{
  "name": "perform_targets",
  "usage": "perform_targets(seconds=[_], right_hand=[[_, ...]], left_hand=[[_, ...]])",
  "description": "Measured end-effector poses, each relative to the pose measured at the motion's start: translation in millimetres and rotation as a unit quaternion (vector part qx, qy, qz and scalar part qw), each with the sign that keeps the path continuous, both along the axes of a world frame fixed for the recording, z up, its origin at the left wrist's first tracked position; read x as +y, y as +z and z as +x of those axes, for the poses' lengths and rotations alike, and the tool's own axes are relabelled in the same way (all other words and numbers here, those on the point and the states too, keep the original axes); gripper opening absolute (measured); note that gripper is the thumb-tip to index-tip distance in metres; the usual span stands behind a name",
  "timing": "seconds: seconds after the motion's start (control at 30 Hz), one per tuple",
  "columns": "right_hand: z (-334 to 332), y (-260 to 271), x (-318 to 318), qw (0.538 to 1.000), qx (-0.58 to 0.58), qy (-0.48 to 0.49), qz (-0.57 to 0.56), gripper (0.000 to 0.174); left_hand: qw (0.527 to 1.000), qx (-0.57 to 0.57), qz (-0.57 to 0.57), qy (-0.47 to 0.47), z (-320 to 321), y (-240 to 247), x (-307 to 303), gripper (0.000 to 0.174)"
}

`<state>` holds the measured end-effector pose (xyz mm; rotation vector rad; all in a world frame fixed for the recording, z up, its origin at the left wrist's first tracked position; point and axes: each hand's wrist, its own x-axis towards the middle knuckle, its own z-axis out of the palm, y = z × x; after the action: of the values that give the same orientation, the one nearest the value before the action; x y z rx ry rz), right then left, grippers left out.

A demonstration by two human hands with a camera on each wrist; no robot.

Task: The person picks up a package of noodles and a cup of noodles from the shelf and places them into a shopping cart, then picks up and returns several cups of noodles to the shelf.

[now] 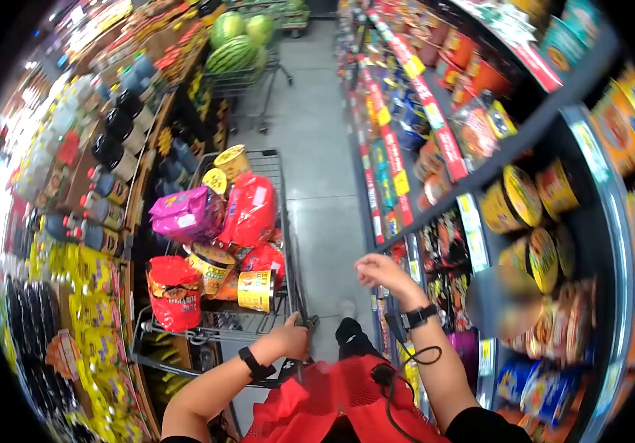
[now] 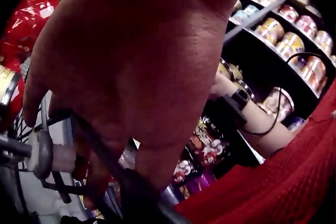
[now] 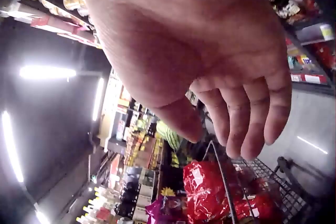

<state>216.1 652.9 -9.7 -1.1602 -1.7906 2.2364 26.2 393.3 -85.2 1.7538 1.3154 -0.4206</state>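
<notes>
My left hand [image 1: 288,342] grips the handle [image 1: 177,367] of a shopping cart at its right end; in the left wrist view the hand [image 2: 131,66] covers much of the dark bar [image 2: 105,155]. My right hand [image 1: 388,275] hangs in the air between the cart and the right shelves, holding nothing, its fingers loosely bent; the right wrist view shows the palm and fingers [image 3: 239,113]. In the cart lie a purple packet [image 1: 187,213], red packets [image 1: 249,210] [image 1: 173,294], and yellow noodle tubs [image 1: 213,267] [image 1: 256,290].
Shelves with noodle tubs [image 1: 510,199] and packets stand on the right. Bottles [image 1: 102,209] and yellow packets [image 1: 98,303] line the left. Ahead on the left, another cart holds watermelons [image 1: 232,55]. A grey floor aisle [image 1: 320,148] runs between.
</notes>
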Motion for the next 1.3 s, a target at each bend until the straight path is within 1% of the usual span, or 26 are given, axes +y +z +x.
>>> perform_targets(seconds=[0.07,0.13,0.2,0.23,0.3,0.4,0.43,0.47,0.5,0.57,0.6,0.67,0.7,0.73,0.77,0.8,0.83,0.9,0.93,0.97,1.0,1.03,1.07,1.2,1.3], right_hand=[[-31,-16,33,0.999,-0.011,0.013,-0.039,0.027],[-56,-28,70,0.998,-0.003,0.029,-0.055,0.026],[-69,-33,99,0.998,-0.01,0.021,-0.056,0.025],[-74,-37,114,0.998,0.006,-0.002,-0.067,0.023],[-81,-42,139,0.995,0.035,-0.035,-0.087,0.021],[-97,-48,160,0.993,0.043,-0.073,-0.078,0.021],[-103,-52,167,0.993,0.041,-0.064,-0.093,0.021],[-108,-58,173,0.992,0.037,-0.055,-0.107,0.021],[-112,-63,178,0.991,0.031,-0.045,-0.119,0.021],[-127,-65,190,0.99,0.016,-0.027,-0.135,0.019],[-137,-66,196,0.99,0.006,-0.019,-0.137,0.019],[-165,-69,211,0.992,-0.004,-0.01,-0.123,0.018],[-177,-71,215,0.993,-0.02,-0.008,-0.118,0.018],[-194,-70,225,0.994,-0.032,-0.005,-0.106,0.018],[-212,-68,236,0.994,-0.047,0.002,-0.095,0.018],[-224,-75,245,0.994,-0.039,0.016,-0.096,0.019],[-235,-73,245,0.994,-0.057,0.032,-0.091,0.019],[-279,-59,255,0.992,-0.073,0.067,-0.075,0.019],[-301,-49,256,0.99,-0.093,0.089,-0.058,0.02],[-323,-48,259,0.989,-0.091,0.112,-0.04,0.021],[-344,-48,263,0.986,-0.09,0.137,-0.021,0.022],[-366,-49,267,0.983,-0.089,0.163,-0.002,0.023],[-389,-54,271,0.978,-0.101,0.18,0.016,0.027],[-499,-73,276,0.947,-0.083,0.306,0.058,0.028],[-583,-84,262,0.914,0.004,0.403,0.052,0.028]], left_hand=[[1.0,-0.008,-0.006,0.023,3,20,-2,0.048],[0.996,-0.031,0.011,0.085,1,32,-5,0.042],[0.99,-0.02,-0.029,0.136,1,28,-19,0.024],[0.993,-0.016,-0.016,0.118,-4,26,-22,0.026],[0.983,-0.031,-0.042,0.178,-9,27,-29,0.027],[0.96,-0.03,-0.064,0.272,-11,28,-32,0.03],[0.95,-0.027,-0.068,0.302,-14,27,-30,0.032],[0.952,-0.035,-0.065,0.298,-19,27,-28,0.039],[0.933,-0.094,-0.068,0.34,-21,19,-30,0.04],[0.879,-0.216,-0.07,0.419,-31,-7,-32,0.042],[0.854,-0.198,-0.07,0.477,-38,33,-10,0.043],[0.769,-0.255,-0.137,0.569,-70,50,16,0.042],[0.72,-0.283,-0.174,0.609,-84,51,20,0.042],[0.759,-0.25,-0.106,0.591,-100,33,21,0.041],[0.761,-0.241,-0.092,0.594,-119,23,28,0.039],[0.758,-0.235,-0.086,0.602,-140,51,53,0.038],[0.752,-0.229,-0.084,0.612,-151,69,70,0.037],[0.673,-0.336,0.028,0.658,-170,63,96,0.032],[0.626,-0.382,0.053,0.678,-181,66,113,0.031],[0.576,-0.426,0.078,0.693,-192,68,133,0.031],[0.528,-0.447,0.108,0.713,-202,72,152,0.032],[0.507,-0.434,0.14,0.731,-213,80,172,0.035],[0.468,-0.425,0.159,0.758,-220,72,187,0.038],[0.289,-0.385,0.195,0.855,-264,46,233,0.046],[0.079,-0.333,0.221,0.913,-292,36,251,0.049]])
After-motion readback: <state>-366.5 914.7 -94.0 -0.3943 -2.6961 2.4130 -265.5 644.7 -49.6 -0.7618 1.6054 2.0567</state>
